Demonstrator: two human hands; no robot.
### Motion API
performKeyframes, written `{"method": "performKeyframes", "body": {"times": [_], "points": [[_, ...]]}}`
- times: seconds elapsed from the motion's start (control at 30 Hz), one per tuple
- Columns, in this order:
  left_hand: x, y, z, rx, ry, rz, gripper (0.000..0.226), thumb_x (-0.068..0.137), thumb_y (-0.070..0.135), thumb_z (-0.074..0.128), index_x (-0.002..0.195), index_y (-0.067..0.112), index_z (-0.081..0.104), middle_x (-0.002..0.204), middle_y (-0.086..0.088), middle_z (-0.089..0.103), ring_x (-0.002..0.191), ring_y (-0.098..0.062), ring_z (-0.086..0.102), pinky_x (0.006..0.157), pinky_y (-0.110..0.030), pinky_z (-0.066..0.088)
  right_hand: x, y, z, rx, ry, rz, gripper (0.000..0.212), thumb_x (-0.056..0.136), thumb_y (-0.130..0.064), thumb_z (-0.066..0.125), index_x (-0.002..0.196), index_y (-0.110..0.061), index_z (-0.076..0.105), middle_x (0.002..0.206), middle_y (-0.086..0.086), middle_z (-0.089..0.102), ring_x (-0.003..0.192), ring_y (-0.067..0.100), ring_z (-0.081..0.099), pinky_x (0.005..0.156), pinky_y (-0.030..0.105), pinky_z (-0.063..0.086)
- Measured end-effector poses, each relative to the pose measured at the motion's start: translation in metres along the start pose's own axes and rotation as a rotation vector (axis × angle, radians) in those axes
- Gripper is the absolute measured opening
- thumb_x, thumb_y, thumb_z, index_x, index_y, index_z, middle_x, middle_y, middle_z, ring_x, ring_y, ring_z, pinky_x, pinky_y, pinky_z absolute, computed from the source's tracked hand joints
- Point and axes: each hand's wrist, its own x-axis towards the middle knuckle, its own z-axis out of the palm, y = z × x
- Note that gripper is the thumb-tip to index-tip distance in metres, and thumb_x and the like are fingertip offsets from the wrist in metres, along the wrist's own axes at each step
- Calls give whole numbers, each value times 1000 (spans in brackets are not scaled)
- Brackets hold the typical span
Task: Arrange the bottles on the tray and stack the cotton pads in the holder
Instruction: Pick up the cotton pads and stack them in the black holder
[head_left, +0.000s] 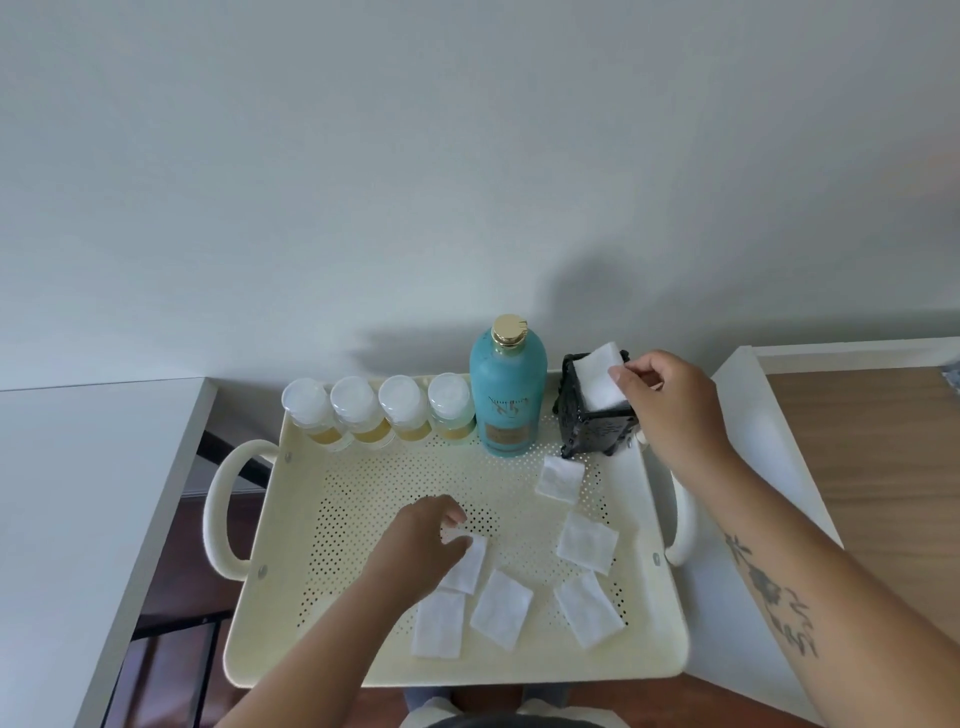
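A cream perforated tray (332, 499) carries several small clear bottles (358, 413) with yellow liquid in a row along its far edge, beside a tall teal bottle (508, 395) with a gold cap. At the far right corner stands a black holder (592, 428). My right hand (670, 405) pinches a white cotton pad (597, 379) that sits tilted in the holder's top. My left hand (421, 545) rests on the tray floor, its fingers closed on another pad (470, 566). Several loose pads (501, 608) lie flat on the tray's near and right parts.
The tray has looped handles (221, 514) on both sides. A white table (62, 493) lies to the left and a white-rimmed wooden surface (872, 467) to the right. A plain wall rises behind.
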Motion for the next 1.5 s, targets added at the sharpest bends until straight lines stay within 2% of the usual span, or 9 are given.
{"method": "performKeyframes", "body": {"times": [0.13, 0.23, 0.4, 0.5, 0.77, 1.13, 1.3, 1.4, 1.5], "points": [[-3, -7, 10, 118, 6, 37, 29, 86, 26, 67, 115, 27, 61, 112, 10, 58, 104, -12, 50, 89, -31, 47, -2, 0, 7, -58, 7, 20, 23, 89, -31, 62, 74, -13, 65, 67, -5, 61, 65, 15, 56, 54, 26, 39], [-1, -8, 11, 181, 16, 58, 33, 88, 27, 65, 120, 27, 58, 115, 10, 55, 105, -13, 48, 89, -30, 47, 0, 1, 10, -158, 23, 17, 25, 88, -32, 61, 73, -12, 64, 76, 5, 61, 77, 26, 57, 63, 35, 46], [2, -10, 9, 215, 3, 71, 26, 88, 26, 65, 114, 28, 59, 109, 10, 58, 100, -14, 45, 85, -30, 47, -5, 3, 12, -396, 131, -176, 28, 88, -29, 64, 109, -11, 60, 103, 12, 57, 96, 34, 52, 79, 46, 48], [4, -11, 9, 204, -11, 77, 21, 89, 23, 63, 109, 27, 59, 103, 9, 61, 96, -14, 44, 80, -29, 46, -11, 8, 12, -476, 190, -352, 23, 90, -26, 62, 107, -11, 62, 107, 10, 60, 97, 36, 51, 77, 43, 44], [4, -10, 6, 96, 10, 67, 10, 89, 22, 62, 99, 24, 62, 95, 11, 59, 92, -12, 51, 75, -23, 43, -16, 14, 13, -579, 42, -518, 41, 95, -40, 42, 83, -13, 70, 87, -4, 72, 111, 32, 54, 87, 42, 44], [-4, 21, -23, -187, 102, 72, 8, 89, 26, 67, 85, 28, 60, 82, 11, 64, 69, 2, 57, 60, -9, 44, -14, 16, 16, -735, -105, -435, 63, 95, -56, 27, 89, -12, 73, 97, 3, 74, 128, 30, 44, 109, 46, 31], [-1, 41, -34, -454, 119, 22, 8, 85, 31, 70, 81, 31, 64, 65, 19, 61, 51, 3, 47, 49, -11, 41, -24, 7, 11, -634, 18, -526, 39, 93, -39, 44, 84, -11, 69, 87, 2, 73, 120, 34, 51, 101, 48, 38], [0, 48, -40, -600, 125, 8, 7, 84, 31, 72, 81, 32, 66, 66, 14, 65, 57, -4, 51, 51, -18, 43, -46, -5, 12, -486, 114, -569, 17, 89, -28, 56, 82, -16, 65, 84, -2, 67, 102, 29, 56, 83, 40, 43], [-1, 52, -44, -678, 115, 22, 7, 83, 30, 74, 82, 33, 68, 70, 8, 69, 64, -9, 56, 57, -23, 47, -73, -15, 22, -232, -145, -435, 16, 89, -37, 58, 93, -22, 64, 87, -10, 62, 91, 13, 52, 78, 26, 43]]}}
